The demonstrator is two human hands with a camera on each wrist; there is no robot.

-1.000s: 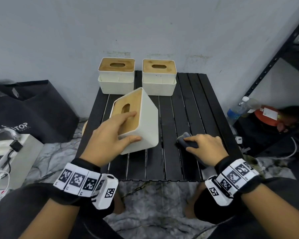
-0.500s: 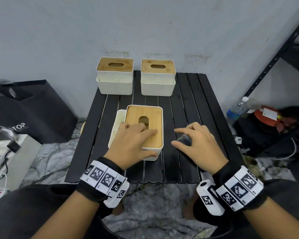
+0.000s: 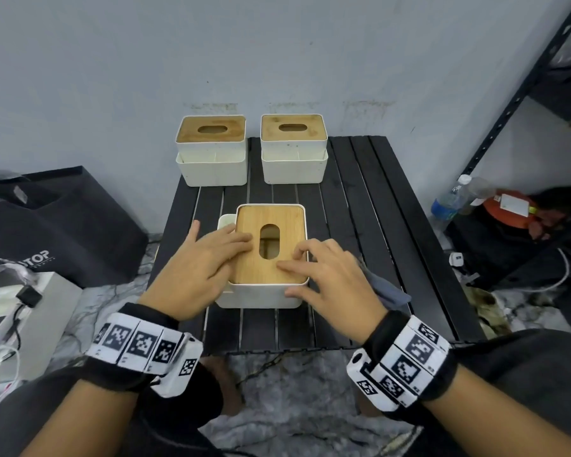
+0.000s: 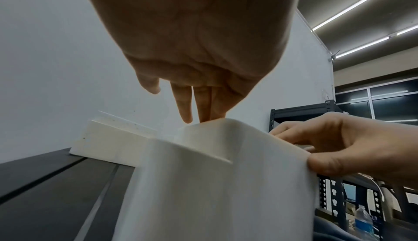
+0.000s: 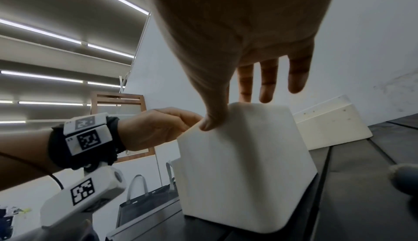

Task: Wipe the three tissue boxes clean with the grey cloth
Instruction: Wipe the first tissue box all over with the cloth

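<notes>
The near tissue box stands upright on the black slatted table, in front of the two other tissue boxes, which stand side by side at the wall. The grey cloth lies on the table just right of the near box, and no hand holds it. I judge the step is to steady or turn this box before wiping; to do it well, one hand should hold the box firm while the other takes the cloth. The left hand lies with straight fingers on the wooden lid and left edge. The right hand has relaxed fingers on the lid and its thumb against the front wall, not clamped
</notes>
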